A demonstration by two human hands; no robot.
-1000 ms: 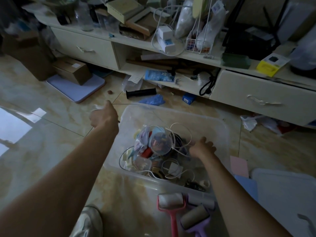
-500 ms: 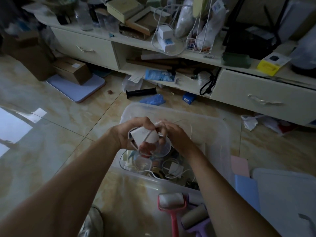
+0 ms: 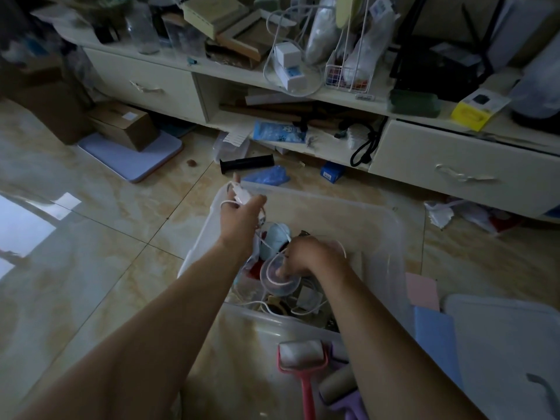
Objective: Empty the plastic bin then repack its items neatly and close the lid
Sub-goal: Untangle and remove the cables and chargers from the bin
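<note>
Gripping one white charger (image 3: 242, 194), left hand (image 3: 239, 213) lifts; right hand (image 3: 306, 257) pinches one clear round container (image 3: 278, 280) in bin (image 3: 391, 262).

**What I cannot make out**

From my seat, the right hand (image 3: 306, 257) covers part of the jumble in the plastic bin (image 3: 391, 237), and its fingers are buried. The left hand (image 3: 239, 212) hides most of a white charger (image 3: 241, 194). The purple roller (image 3: 342, 395) runs off the bottom edge. The shelf clutter (image 3: 230, 22) is blurred and dim.
</note>
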